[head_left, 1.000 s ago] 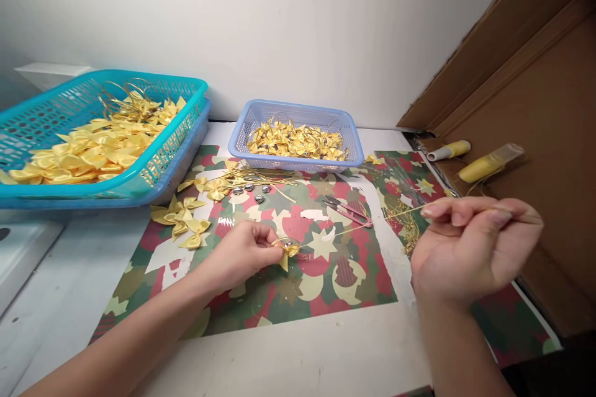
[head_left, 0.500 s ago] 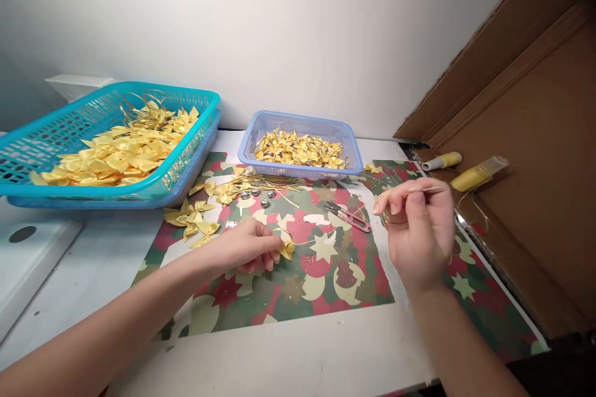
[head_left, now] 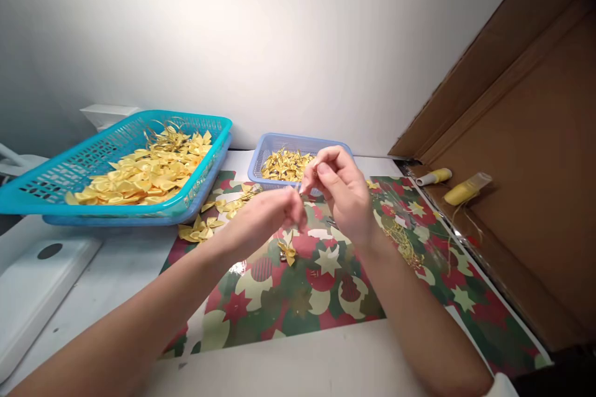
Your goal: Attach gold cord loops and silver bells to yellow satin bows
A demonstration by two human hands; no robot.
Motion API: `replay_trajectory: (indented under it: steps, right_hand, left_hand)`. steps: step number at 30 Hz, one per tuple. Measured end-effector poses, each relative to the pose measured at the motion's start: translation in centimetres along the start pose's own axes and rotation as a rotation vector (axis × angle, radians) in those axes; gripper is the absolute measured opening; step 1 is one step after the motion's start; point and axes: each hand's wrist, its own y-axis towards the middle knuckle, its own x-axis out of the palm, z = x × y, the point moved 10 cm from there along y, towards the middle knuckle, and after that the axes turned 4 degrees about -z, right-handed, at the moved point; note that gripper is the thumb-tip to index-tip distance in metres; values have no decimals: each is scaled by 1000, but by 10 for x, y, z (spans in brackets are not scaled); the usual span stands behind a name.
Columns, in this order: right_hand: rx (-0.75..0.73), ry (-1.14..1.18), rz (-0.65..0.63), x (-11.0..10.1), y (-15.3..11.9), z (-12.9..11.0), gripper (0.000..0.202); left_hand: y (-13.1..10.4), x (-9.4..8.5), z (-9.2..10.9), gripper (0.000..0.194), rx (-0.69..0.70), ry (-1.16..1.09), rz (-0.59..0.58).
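Observation:
My left hand (head_left: 274,214) and my right hand (head_left: 342,192) are close together over the patterned sheet, fingertips nearly meeting. The left fingers are curled and smeared by motion. My right thumb and index finger are pinched together on a thin gold cord, mostly hidden by the fingers. Just below my left hand is a small yellow satin bow (head_left: 288,254) with a silver bell and a gold loop. Whether the bow hangs or rests on the sheet, I cannot tell. More yellow bows (head_left: 200,231) lie left of my hands.
A turquoise basket (head_left: 223,136) of yellow bows stands at the left, stacked on a blue one. Behind my hands is a smaller blue basket (head_left: 254,164) with bows. Loose gold cords (head_left: 405,245) lie right. Two yellow spools (head_left: 468,189) lie beside the cardboard wall (head_left: 526,167).
My right hand has come left and up to meet my left hand, which has lifted and moved slightly right. The bow has left the left fingers' grip. The view has shifted a little.

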Motion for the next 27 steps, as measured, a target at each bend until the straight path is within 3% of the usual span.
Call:
replay_trajectory:
  steps: [2, 4, 6, 8, 10, 13, 19, 22, 27]
  right_hand:
    - [47, -28, -7, -3, 3, 17, 9]
    - [134, -71, -84, -1, 2, 34, 10]
    - [224, -105, -185, 5, -3, 46, 11]
    - [290, -125, -253, 11, -8, 51, 11]
    - [334, -161, -296, 16, -13, 49, 11]
    - [317, -278, -299, 18, -14, 37, 11]
    - [94, -538, -121, 5, -5, 15, 11]
    - [171, -507, -100, -2, -4, 33, 9]
    - [380, -306, -213, -2, -9, 64, 13]
  left_hand:
    - [4, -16, 0, 42, 56, -369, 126]
    - [5, -31, -3, 40, 82, -586, 246]
    - [3, -43, -5, 35, 88, -593, 353]
    - [1, -52, -7, 25, 76, -458, 415]
    - [1, -54, -10, 17, 46, -290, 402]
    - [2, -48, -16, 21, -36, -52, 276]
    - [-3, -38, -20, 20, -179, 339, 85]
    - [-2, -34, -20, 24, -164, 306, 67]
    - [-2, -49, -24, 29, -97, 39, 280]
